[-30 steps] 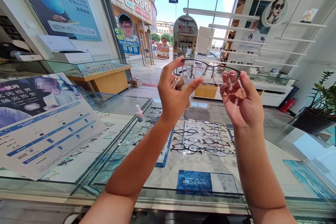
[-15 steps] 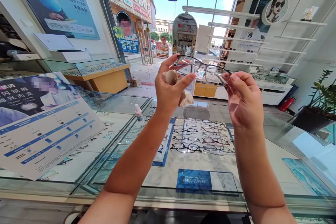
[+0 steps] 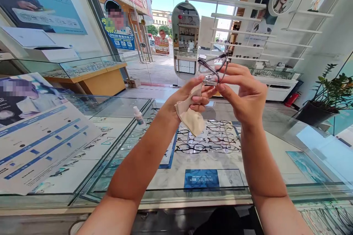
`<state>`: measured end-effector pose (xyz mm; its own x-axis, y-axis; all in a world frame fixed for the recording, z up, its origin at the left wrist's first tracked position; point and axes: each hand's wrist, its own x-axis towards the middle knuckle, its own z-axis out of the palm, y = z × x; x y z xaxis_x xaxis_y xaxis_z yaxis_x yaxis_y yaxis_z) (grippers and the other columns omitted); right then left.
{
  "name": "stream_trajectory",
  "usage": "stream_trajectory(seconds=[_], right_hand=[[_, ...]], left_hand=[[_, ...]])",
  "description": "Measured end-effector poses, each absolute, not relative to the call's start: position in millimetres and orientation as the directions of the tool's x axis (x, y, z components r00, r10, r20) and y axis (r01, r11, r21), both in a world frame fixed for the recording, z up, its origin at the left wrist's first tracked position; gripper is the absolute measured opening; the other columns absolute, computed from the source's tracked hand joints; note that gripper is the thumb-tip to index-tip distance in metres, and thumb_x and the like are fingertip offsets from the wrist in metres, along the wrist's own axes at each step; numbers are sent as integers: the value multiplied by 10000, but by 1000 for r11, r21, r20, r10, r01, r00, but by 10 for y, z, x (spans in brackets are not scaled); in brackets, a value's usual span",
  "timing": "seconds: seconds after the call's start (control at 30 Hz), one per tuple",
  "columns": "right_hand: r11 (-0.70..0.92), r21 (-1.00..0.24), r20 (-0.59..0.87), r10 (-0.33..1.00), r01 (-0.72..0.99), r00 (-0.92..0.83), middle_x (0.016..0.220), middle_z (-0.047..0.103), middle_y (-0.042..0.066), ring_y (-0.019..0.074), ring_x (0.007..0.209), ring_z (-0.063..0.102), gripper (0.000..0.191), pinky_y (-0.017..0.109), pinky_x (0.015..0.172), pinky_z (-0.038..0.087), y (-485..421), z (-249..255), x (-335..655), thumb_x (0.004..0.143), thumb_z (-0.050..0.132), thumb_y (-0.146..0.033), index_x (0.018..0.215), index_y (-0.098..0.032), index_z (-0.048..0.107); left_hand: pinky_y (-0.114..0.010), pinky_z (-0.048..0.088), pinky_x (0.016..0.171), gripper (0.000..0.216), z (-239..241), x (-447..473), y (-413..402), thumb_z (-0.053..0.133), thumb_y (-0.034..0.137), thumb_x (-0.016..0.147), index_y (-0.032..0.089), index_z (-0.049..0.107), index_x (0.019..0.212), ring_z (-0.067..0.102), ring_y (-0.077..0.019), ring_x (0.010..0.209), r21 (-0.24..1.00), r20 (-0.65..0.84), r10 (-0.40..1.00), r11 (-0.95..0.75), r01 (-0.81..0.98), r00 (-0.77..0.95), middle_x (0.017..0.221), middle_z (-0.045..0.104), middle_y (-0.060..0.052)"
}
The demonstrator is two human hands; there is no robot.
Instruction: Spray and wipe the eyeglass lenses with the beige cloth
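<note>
A pair of dark-framed eyeglasses (image 3: 209,68) is held up over the glass counter, turned side-on. My right hand (image 3: 244,90) grips the frame between thumb and fingers. In my left hand (image 3: 180,99), a beige cleaning cloth (image 3: 193,120) is bunched under curled fingers, its lower end hanging down. The left fingertips are close under the glasses; whether they touch the frame I cannot tell. Below the hands, rows of eyeglasses (image 3: 191,148) lie inside the display case. A small white spray bottle (image 3: 138,115) stands to the left on the glass.
The glass counter (image 3: 154,194) spans the front. A printed sign board (image 3: 41,143) leans at the left. A blue-and-white card (image 3: 201,179) lies near the front edge. Further back are an arched mirror (image 3: 185,40), a potted plant (image 3: 317,106) and a fire extinguisher (image 3: 292,99).
The eyeglasses have turned from facing broadside to side-on. My left hand has come off the far rim and swung lower, closing around the cloth. The view has shifted slightly right.
</note>
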<state>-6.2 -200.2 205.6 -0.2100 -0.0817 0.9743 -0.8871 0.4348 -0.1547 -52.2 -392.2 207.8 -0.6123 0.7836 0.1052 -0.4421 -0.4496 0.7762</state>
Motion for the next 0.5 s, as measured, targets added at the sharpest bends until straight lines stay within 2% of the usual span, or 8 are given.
stream_trajectory(seconds=[0.13,0.27,0.37,0.43,0.5], right_hand=[[456,-141,960,-154,-879,-233,1259,766,-21,308,1366,655,137,648,1226,473,-1939,2052,26,1025,707,-410,1109,-380,811],[477,-196,951,-121,-857,-286,1193,764,-10,285,1262,706,131,584,1168,546,-1951,2170,187,1039,681,-414,1063,-350,793],[492,-199,959,-80,-848,-271,1143,789,-3,278,1148,734,59,538,1097,595,-1851,2327,295,1011,728,-362,998,-362,786],[565,-175,940,-147,-806,-307,1113,804,3,278,1117,737,48,530,1064,591,-1636,2344,339,996,752,-343,963,-340,788],[686,-129,865,-275,-716,-419,1112,806,13,274,1109,732,88,523,1037,575,-1292,2201,355,1007,732,-359,968,-307,791]], left_hand=[[-191,318,391,422,2060,-494,-3857,672,476,1016,165,665,1301,434,-37,447,747,38,834,-389,-539,-550,947,725,-65],[-195,250,391,424,2062,-462,-3768,756,537,949,163,716,1144,371,-19,459,837,19,855,-297,-460,-519,999,725,-79],[-240,272,432,588,2033,-466,-3727,872,649,815,181,734,1143,435,-69,527,953,61,776,-233,-195,-628,1014,727,-115],[-268,338,494,596,2011,-472,-3743,875,672,808,194,731,1132,502,-125,605,983,163,624,-167,74,-764,964,716,-111],[-290,398,580,485,2007,-463,-3795,854,620,859,213,727,1091,538,-166,684,947,293,439,-14,320,-849,894,682,-76]])
